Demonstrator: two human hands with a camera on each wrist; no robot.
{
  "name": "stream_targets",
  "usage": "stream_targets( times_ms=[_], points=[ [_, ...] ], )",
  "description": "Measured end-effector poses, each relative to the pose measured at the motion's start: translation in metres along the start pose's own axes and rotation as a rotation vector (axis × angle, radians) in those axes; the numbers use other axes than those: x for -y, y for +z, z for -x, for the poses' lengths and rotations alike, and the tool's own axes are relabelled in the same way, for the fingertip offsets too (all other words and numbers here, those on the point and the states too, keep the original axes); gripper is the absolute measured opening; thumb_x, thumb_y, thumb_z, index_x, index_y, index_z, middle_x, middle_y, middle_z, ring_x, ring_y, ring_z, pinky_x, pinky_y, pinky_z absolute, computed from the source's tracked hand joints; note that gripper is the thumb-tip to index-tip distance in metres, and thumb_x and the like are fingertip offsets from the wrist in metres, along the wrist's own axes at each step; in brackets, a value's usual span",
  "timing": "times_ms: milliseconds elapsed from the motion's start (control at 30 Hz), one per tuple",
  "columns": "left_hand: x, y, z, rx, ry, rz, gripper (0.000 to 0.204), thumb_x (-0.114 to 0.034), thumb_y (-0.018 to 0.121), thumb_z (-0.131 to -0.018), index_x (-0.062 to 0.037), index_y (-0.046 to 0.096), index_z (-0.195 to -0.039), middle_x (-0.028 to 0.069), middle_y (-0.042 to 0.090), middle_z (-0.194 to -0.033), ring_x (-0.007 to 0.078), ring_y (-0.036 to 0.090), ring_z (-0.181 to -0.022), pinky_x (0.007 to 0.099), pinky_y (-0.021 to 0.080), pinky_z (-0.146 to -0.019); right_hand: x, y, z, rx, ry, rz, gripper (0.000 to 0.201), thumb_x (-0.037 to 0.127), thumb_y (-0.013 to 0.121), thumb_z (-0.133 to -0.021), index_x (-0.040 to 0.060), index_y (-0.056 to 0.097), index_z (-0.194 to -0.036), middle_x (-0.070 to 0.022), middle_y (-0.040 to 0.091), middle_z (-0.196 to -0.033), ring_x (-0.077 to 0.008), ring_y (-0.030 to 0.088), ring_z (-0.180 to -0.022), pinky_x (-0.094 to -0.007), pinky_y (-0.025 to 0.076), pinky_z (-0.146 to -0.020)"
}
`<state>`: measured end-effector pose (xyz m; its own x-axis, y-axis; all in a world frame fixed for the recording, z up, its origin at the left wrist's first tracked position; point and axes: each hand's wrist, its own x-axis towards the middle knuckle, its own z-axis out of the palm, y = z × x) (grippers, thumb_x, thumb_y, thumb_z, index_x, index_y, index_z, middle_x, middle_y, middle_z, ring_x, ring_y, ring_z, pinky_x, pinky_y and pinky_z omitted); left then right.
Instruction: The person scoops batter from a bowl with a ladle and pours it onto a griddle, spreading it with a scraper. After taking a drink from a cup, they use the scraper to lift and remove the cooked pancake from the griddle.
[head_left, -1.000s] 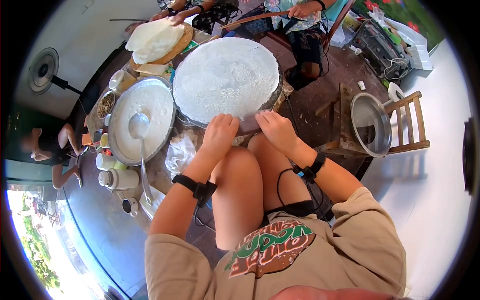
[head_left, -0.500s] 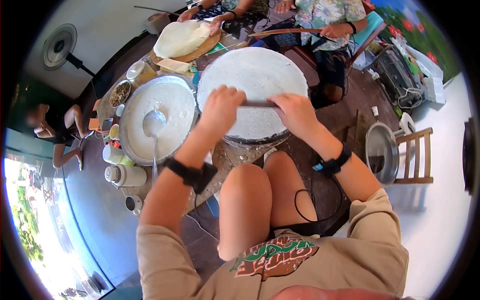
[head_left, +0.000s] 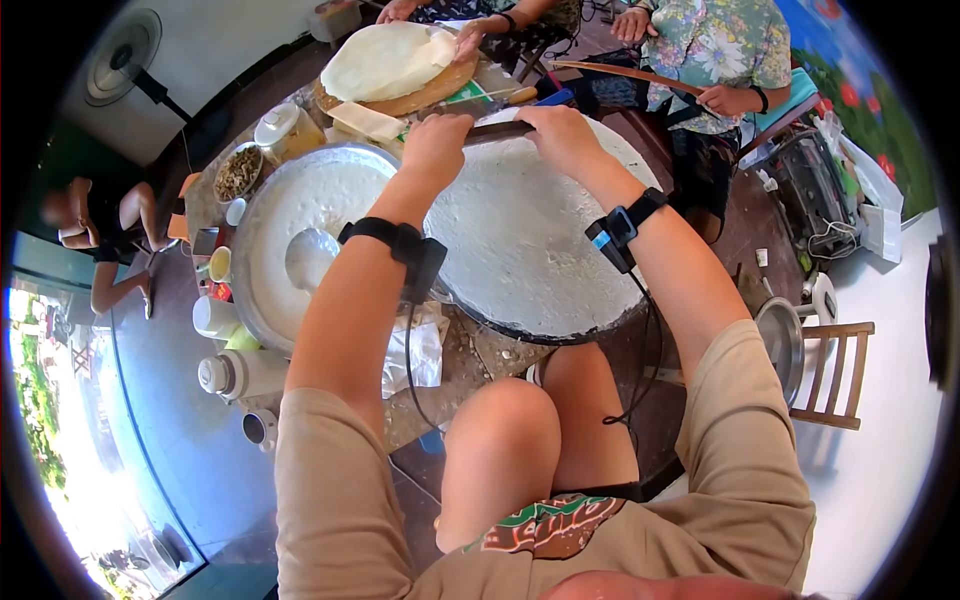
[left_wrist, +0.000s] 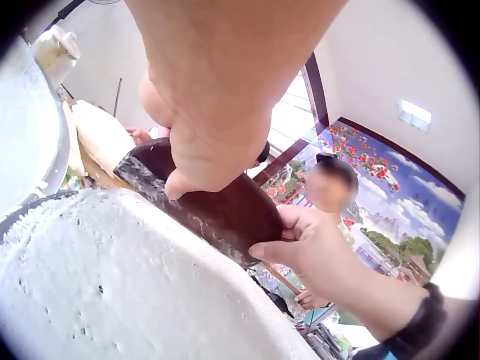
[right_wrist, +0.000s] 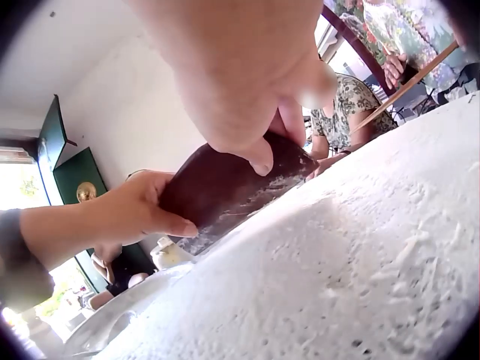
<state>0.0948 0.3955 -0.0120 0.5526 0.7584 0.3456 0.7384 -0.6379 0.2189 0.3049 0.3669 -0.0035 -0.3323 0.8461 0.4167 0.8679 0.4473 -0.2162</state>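
Both hands hold a dark reddish-brown curved scraper (head_left: 497, 131) at the far edge of a round griddle coated in white batter (head_left: 530, 230). My left hand (head_left: 435, 148) pinches its left end and my right hand (head_left: 565, 140) its right end, thumbs on the near face. In the left wrist view the scraper (left_wrist: 225, 214) stands tilted on edge, its lower part smeared white. Low over the pitted white coating (right_wrist: 322, 247), the right wrist view shows the scraper's smeared edge close to the surface.
Left of the griddle, a wide metal basin (head_left: 262, 318) holds white batter and a ladle (head_left: 312, 258). Behind lie a thin white sheet (head_left: 385, 62) on a round board and another person's hands. A seated person holds a long wooden stick (head_left: 630, 72). A thermos (head_left: 240, 372) stands at the left.
Both hands have carried the scraper from the griddle's near edge across to its far edge. The head view has shifted too. At the back, the other person's hands moved around the white sheet.
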Motion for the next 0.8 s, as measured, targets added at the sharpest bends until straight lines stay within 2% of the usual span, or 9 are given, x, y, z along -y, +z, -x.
stream_targets(
  times_ms=[233,367,433,567,800],
  points=[
    [-0.015,0.01,0.009,-0.011,0.029,-0.079,0.018,0.005,0.05,-0.071,-0.0042,0.055,-0.085,0.015,0.061,-0.085,0.0344,0.058,-0.091,0.0439,0.044,-0.079,-0.015,0.015,0.006,0.014,-0.108,0.074,0.02,0.003,0.052,-0.074,0.0077,0.064,-0.09,-0.0159,0.065,-0.084,-0.0339,0.062,-0.084,-0.0429,0.049,-0.072],
    [-0.016,0.002,0.048,-0.071,0.079,-0.075,0.017,0.006,0.05,-0.069,-0.0046,0.053,-0.082,0.0132,0.057,-0.079,0.0336,0.056,-0.086,0.0431,0.043,-0.076,0.024,0.009,0.026,0.046,-0.144,0.051,0.012,0.004,0.052,-0.073,0.0071,0.06,-0.081,-0.0137,0.063,-0.08,-0.0325,0.062,-0.081,-0.0414,0.05,-0.07],
    [-0.023,-0.009,0.074,-0.061,0.049,-0.06,0.017,0.006,0.05,-0.069,-0.005,0.053,-0.081,0.0128,0.057,-0.08,0.0332,0.056,-0.086,0.0426,0.043,-0.076,0.044,0.011,0.037,0.027,-0.208,0.05,0.005,0.006,0.052,-0.073,0.0071,0.057,-0.076,-0.0119,0.061,-0.077,-0.0308,0.062,-0.077,-0.0398,0.05,-0.069],
    [-0.038,-0.019,0.117,-0.065,0.028,-0.077,0.016,0.005,0.052,-0.068,-0.0064,0.053,-0.08,0.0107,0.056,-0.078,0.0302,0.056,-0.082,0.0406,0.043,-0.074,0.078,0.009,0.064,0.032,-0.254,0.07,0.005,0.008,0.051,-0.075,0.0071,0.056,-0.077,-0.0107,0.062,-0.079,-0.029,0.063,-0.077,-0.0383,0.051,-0.068],
    [-0.075,-0.027,0.169,-0.11,0.054,-0.053,0.012,0.001,0.053,-0.068,-0.0068,0.052,-0.077,0.0091,0.053,-0.074,0.0279,0.055,-0.077,0.0385,0.042,-0.069,0.107,-0.004,0.12,0.037,-0.259,0.116,0.002,0.008,0.053,-0.075,0.0072,0.054,-0.076,-0.0079,0.06,-0.076,-0.0253,0.062,-0.075,-0.0351,0.052,-0.064]
  ],
)
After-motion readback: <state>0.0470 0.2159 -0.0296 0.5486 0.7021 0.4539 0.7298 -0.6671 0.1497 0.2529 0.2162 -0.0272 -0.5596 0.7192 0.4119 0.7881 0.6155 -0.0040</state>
